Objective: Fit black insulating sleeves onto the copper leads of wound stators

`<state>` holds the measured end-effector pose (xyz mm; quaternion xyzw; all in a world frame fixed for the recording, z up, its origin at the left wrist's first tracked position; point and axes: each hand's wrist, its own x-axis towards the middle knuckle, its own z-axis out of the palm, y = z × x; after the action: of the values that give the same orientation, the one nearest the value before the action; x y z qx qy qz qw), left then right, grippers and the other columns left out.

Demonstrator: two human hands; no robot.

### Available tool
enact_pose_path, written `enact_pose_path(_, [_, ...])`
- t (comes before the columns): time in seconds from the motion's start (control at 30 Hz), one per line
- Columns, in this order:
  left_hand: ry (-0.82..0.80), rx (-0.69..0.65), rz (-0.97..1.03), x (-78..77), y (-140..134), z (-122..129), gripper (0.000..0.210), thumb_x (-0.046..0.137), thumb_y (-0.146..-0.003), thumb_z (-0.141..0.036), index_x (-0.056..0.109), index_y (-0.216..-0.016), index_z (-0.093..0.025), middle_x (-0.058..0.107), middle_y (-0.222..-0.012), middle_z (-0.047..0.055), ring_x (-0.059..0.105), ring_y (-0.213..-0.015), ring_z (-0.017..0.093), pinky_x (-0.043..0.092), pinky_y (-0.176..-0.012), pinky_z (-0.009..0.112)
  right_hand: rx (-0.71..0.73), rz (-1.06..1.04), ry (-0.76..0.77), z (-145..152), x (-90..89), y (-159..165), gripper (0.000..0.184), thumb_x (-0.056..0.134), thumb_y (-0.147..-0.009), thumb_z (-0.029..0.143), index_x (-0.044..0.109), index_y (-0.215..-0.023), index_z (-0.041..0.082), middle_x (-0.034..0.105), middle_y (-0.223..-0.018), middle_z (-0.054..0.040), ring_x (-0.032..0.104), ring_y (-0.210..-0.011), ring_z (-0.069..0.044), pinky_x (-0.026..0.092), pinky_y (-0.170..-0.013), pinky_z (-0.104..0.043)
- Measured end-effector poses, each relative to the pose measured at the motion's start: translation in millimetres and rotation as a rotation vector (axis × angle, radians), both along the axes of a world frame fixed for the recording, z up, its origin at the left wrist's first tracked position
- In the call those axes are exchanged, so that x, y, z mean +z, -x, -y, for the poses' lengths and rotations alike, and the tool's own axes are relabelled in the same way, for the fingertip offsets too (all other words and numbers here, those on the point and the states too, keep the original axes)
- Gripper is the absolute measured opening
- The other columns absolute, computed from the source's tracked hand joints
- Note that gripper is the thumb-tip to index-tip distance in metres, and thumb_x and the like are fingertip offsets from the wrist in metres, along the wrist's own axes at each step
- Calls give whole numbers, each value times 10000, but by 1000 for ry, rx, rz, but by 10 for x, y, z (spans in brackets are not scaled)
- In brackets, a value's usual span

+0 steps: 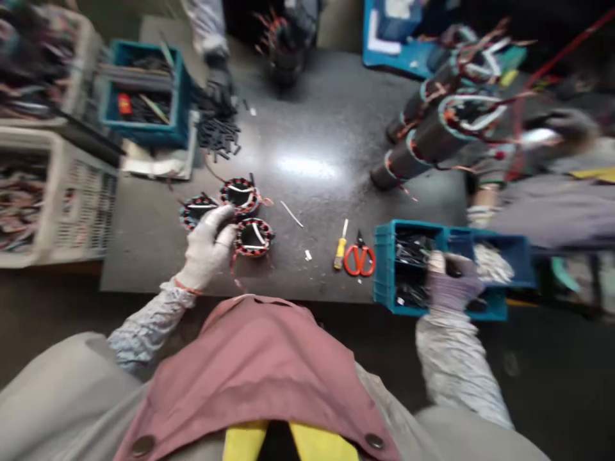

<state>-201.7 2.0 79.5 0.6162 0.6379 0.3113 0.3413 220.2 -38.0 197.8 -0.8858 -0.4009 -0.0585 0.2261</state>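
Note:
My left hand (206, 248), in a whitish glove, is among three ring-shaped motor stators with red-and-black windings and white strips. Its curved fingers are at the rim of the front right stator (252, 238), close to the back stator (239, 195) and the left stator (196, 211). My right hand (451, 282), also gloved, reaches down into a teal divided bin (384, 266) with small black pieces in it. Its fingers are curled; what lies between them is hidden. White pieces (492, 262) fill the bin's back right compartment.
Orange-handled scissors (359, 259) and a yellow screwdriver (341, 250) lie left of the bin. Stacked stators (423, 144) lean at the right, near a co-worker's arm (552, 198). Black tubes (218, 131), a teal crate (144, 131) and white baskets (72, 198) stand left.

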Motion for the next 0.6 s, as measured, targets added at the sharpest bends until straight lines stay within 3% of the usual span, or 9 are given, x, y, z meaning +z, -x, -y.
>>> enact_pose_path(0.07, [117,76,-285,-185,485,27,484,490,-891,-326,536,-1352,-189,594,-1352,110,575,-1223,296,457,-1060,445,-46,57,355,-255,-138,-418,214,676,-682,369,496,-660,255,614,-711,-74,663,-956,-394,435,-881,-658])
enact_pose_path(0.13, [221,-64,-516,-358,813,48,575,550,-833,-270,498,-1393,-148,544,-1415,144,512,-1299,331,414,-1095,462,-112,40,625,-455,-258,-584,296,762,-588,312,473,-626,257,626,-744,-88,634,-1034,-478,386,-872,-746])
enact_pose_path(0.2, [273,-285,-650,-504,937,16,665,584,-781,-207,453,-1426,-120,479,-1483,163,413,-1390,338,302,-1169,480,-18,84,694,-536,-294,-447,285,791,-558,294,537,-679,250,662,-858,-117,608,-1082,-514,385,-870,-770])
enact_pose_path(0.27, [284,-462,-683,-602,906,-73,738,609,-755,-200,403,-1457,-101,430,-1521,183,354,-1429,336,209,-1203,488,310,173,631,-526,-298,2,236,728,-667,302,638,-878,246,675,-1066,-150,585,-1168,-466,419,-953,-704])
enact_pose_path(0.33, [315,-546,-620,-647,807,-185,817,643,-756,-288,345,-1485,-71,428,-1509,227,378,-1409,356,230,-1187,480,761,217,593,-524,-378,700,331,574,-814,249,638,-1137,224,628,-1268,-159,560,-1250,-358,439,-1061,-549])
enact_pose_path(0.43, [406,-501,-459,-681,660,-322,907,660,-755,-498,328,-1490,-83,515,-1417,255,475,-1315,388,386,-1079,449,1274,209,724,-708,-740,1874,492,490,-863,158,546,-1351,127,547,-1413,-174,513,-1316,-287,410,-1117,-440])
enact_pose_path(0.5, [427,-439,-411,-732,598,-364,891,695,-738,-483,369,-1461,-76,580,-1331,264,466,-1311,411,412,-1043,450,1441,252,843,-928,-1065,2499,615,551,-844,160,448,-1439,44,449,-1492,-228,418,-1391,-305,338,-1164,-445])
enact_pose_path(0.6, [417,-418,-394,-867,610,-321,803,722,-727,-269,406,-1427,-38,573,-1319,302,409,-1354,433,360,-1083,481,1406,384,1031,-1199,-1455,3014,839,665,-739,123,326,-1490,-33,389,-1509,-287,365,-1408,-345,276,-1177,-457])
